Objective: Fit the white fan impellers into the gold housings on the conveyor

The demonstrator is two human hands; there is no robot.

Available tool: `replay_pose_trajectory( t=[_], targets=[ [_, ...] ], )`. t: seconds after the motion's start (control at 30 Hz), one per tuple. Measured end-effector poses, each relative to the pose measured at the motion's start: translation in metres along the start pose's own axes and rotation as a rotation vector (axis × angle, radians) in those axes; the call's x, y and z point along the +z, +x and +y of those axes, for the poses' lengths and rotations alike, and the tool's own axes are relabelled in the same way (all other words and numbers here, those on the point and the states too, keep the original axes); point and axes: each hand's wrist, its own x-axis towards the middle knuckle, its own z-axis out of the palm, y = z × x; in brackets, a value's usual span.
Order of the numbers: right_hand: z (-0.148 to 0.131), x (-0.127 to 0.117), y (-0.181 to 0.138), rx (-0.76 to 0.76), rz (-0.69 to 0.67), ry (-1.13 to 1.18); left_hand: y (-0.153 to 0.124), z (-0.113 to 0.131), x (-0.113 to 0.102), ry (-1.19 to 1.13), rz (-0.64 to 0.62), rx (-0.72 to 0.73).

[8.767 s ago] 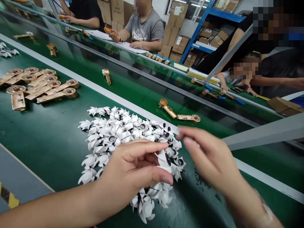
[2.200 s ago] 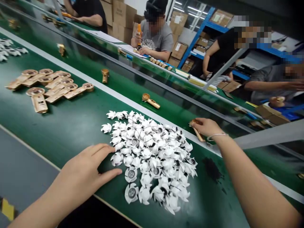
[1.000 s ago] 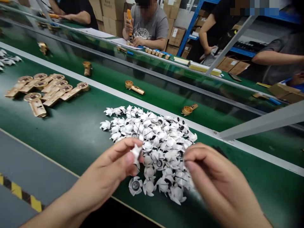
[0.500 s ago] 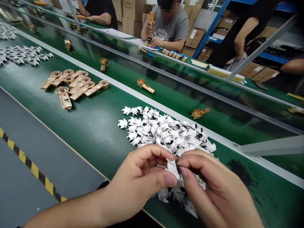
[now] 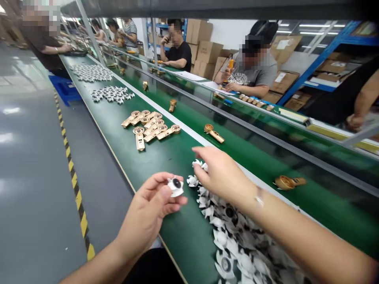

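A small white fan blade (image 5: 175, 188) with a black hub is pinched between the thumb and fingers of my left hand (image 5: 151, 199), the hub facing up. My right hand (image 5: 213, 167) stretches over the far end of a heap of white fan blades (image 5: 226, 238), thumb and index finger apart, nothing visible in it. Some of its fingers are hidden. Beyond it, several gold handheld-fan housings (image 5: 154, 127) lie in a cluster on the green work surface (image 5: 118, 136).
Single gold housings (image 5: 215, 133) lie along the green strip past the white rail (image 5: 189, 128). Flat groups of white blades (image 5: 111, 94) sit farther up the bench. Co-workers (image 5: 257, 63) sit opposite. A blue stool (image 5: 65, 90) stands by the left edge.
My right hand has left the fan blade and moved forward and left. My left hand keeps the blade, now turned hub up. The view has swung left along the bench.
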Motion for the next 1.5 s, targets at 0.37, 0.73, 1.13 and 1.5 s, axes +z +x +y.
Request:
replay_pose_trajectory(
  t=[0.37,0.73,1.13,1.5],
  targets=[
    [0.042,0.065,0.171,-0.034,-0.153,0.150,0.002,0.033,-0.044,0.102,0.265,0.017],
    [0.009,-0.044,-0.037,0.118,-0.067,0.819,0.018,0.038,0.011,0.238,-0.215,0.164],
    [0.013,-0.076,-0.118,0.318,0.080,0.958,-0.010,0.016,0.064,0.553,-0.477,0.460],
    [0.019,-0.077,-0.133,0.301,0.113,0.940,-0.016,0.011,0.076,0.705,-0.495,0.611]
  ],
)
